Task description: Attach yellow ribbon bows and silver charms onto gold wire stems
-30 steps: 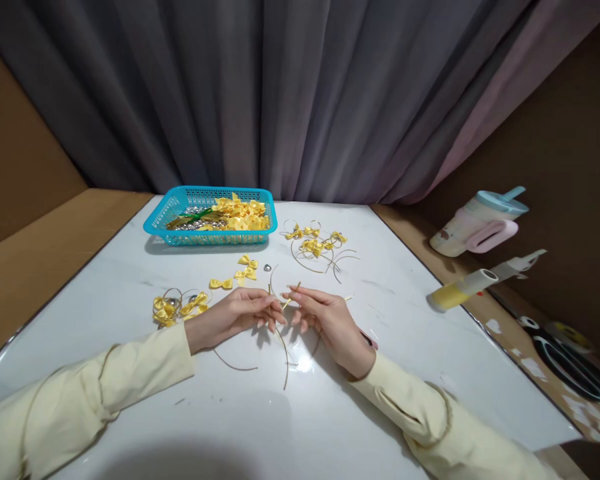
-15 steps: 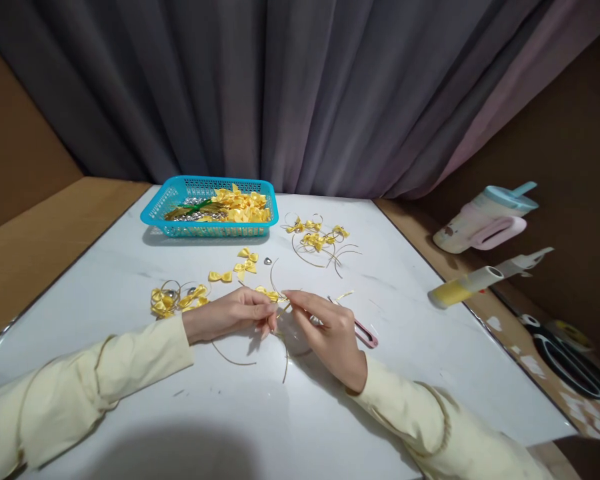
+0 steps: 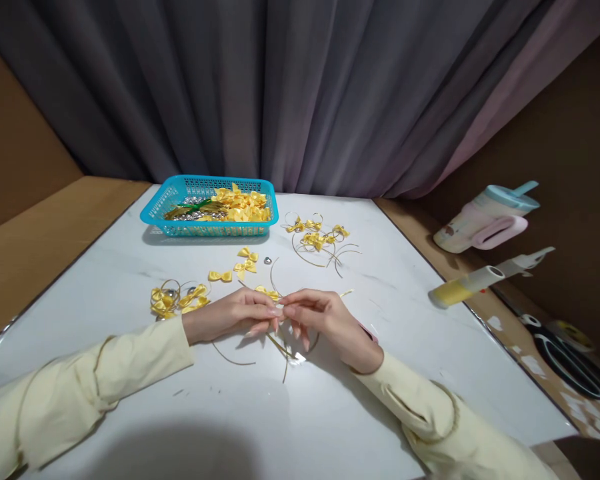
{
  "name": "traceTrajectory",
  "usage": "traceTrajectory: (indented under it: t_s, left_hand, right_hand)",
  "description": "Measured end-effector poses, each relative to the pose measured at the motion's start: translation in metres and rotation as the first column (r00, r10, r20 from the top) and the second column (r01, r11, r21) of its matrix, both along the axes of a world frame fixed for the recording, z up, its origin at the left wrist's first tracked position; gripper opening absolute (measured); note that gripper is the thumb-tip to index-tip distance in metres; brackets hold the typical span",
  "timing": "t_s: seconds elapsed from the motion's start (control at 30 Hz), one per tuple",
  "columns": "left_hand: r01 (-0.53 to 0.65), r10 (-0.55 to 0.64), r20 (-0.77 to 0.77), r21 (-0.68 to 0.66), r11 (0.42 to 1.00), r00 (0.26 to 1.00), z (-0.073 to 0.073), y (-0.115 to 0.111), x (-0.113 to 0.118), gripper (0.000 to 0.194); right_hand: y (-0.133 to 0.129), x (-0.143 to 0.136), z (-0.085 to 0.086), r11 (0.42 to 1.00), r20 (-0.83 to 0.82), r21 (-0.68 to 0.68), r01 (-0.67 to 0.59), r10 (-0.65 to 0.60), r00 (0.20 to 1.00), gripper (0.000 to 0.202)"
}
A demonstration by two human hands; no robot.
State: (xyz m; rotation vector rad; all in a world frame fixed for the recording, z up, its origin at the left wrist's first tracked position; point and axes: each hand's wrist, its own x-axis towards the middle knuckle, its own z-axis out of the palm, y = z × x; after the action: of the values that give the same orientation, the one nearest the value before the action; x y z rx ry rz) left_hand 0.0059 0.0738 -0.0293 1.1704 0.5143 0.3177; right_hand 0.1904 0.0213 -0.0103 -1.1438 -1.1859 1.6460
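Observation:
My left hand (image 3: 233,315) and my right hand (image 3: 327,321) meet fingertip to fingertip over the white table (image 3: 290,413), both pinching a thin gold wire (image 3: 284,352) that curves down below them. A small yellow ribbon bow (image 3: 267,292) lies just behind the fingertips, touching or close to the wire. Two finished bows on gold rings (image 3: 177,300) lie beside my left wrist. Loose yellow bows (image 3: 240,265) lie further back.
A blue basket (image 3: 155,215) with yellow bows and silver pieces stands at the back. More bows and wires (image 3: 317,239) lie to its right. Off the table on the right are a pink cup (image 3: 485,219), a glue gun (image 3: 475,281) and scissors (image 3: 565,360).
My right hand turned and closed in on my left, so the fingertips now meet on the wire. The pink tool by my right wrist is now hidden behind that hand.

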Motion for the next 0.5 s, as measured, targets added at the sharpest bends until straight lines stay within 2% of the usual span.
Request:
traceTrajectory:
  t_s: [0.07, 0.13, 0.3, 0.37, 0.5]
  left_hand:
    - [-0.001, 0.001, 0.011, 0.008, 1.0, 1.0, -0.001, 0.0, 0.0, 0.022]
    - [-0.007, 0.007, 0.021, 0.002, 1.0, 1.0, -0.002, 0.0, -0.001, 0.021]
    - [-0.052, 0.056, 0.066, -0.06, 0.997, 0.996, -0.005, 0.003, -0.003, 0.025]
    - [-0.071, 0.078, 0.089, -0.083, 0.994, 0.993, -0.006, 0.005, -0.004, 0.027]
    - [-0.079, 0.091, 0.119, -0.1, 0.992, 0.989, -0.008, 0.006, -0.004, 0.026]
  right_hand:
    - [0.005, 0.005, -0.001, 0.987, -0.182, -0.118, -0.106, 0.084, 0.98, 0.017]
    - [0.008, 0.009, -0.002, 0.969, -0.282, -0.176, -0.173, 0.119, 0.952, 0.02]
    - [0.011, 0.014, -0.004, 0.953, -0.462, -0.179, -0.242, 0.136, 0.877, 0.032]
    - [0.012, 0.015, -0.003, 0.95, -0.486, -0.181, -0.254, 0.138, 0.863, 0.032]
    - [0.011, 0.015, -0.002, 0.945, -0.442, -0.165, -0.283, 0.186, 0.878, 0.02]
